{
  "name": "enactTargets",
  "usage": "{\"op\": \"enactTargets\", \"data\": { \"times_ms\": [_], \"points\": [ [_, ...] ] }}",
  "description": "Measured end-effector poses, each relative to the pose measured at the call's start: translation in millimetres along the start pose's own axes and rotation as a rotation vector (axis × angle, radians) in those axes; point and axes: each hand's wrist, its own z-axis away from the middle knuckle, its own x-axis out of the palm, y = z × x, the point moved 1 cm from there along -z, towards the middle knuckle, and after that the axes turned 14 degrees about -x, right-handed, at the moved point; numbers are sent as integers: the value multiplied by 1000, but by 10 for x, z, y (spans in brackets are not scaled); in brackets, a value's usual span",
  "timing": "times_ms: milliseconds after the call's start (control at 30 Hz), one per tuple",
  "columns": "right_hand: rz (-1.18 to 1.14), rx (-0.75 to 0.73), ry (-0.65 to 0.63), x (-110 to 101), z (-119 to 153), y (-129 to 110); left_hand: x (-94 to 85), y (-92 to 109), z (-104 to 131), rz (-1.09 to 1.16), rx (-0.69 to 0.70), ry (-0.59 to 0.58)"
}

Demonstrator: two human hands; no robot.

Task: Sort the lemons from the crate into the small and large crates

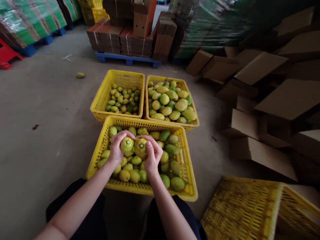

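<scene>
Above the near yellow crate (pixel 192 181), my left hand (pixel 118 148) is wrapped round a green-yellow fruit (pixel 127 145). My right hand (pixel 153 155) grips a yellower fruit (pixel 141 148) close beside it, the stem ends of both facing me. Many green and yellow fruits fill the crate below. Behind it, the back left crate (pixel 100 96) holds smaller fruits at its bottom, and the back right crate (pixel 196 122) is heaped with larger ones.
Flattened and open cardboard boxes (pixel 265 153) lie piled on the right. A yellow crate (pixel 245 206) stands at the lower right. Bundled cartons rest on a blue pallet (pixel 129 60) at the back. One loose fruit (pixel 80 75) lies on the floor at the left.
</scene>
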Motion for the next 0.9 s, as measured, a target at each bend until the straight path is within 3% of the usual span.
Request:
{"op": "enactTargets", "data": {
  "times_ms": [67,133,233,333,433,533,667,900],
  "points": [
    [-12,17,24,22,5,7,4,-7,-5,2,3,-11],
    [-62,118,134,56,0,63,32,-3,-21,56,-55,-29],
    [-292,446,339,90,-26,218,96,22,-61,251,-242,-20],
    [-567,682,407,55,-87,323,129,57,-104,429,-412,31],
    [-686,700,402,-34,-162,305,118,77,-143,470,-456,11],
    [-736,694,331,-100,-205,252,103,63,-165,439,-464,-8],
    [-844,772,241,-131,-203,260,122,21,-144,411,-571,-66],
    [-893,801,255,-120,-239,219,107,-23,-119,432,-591,-196]
  ]
}}
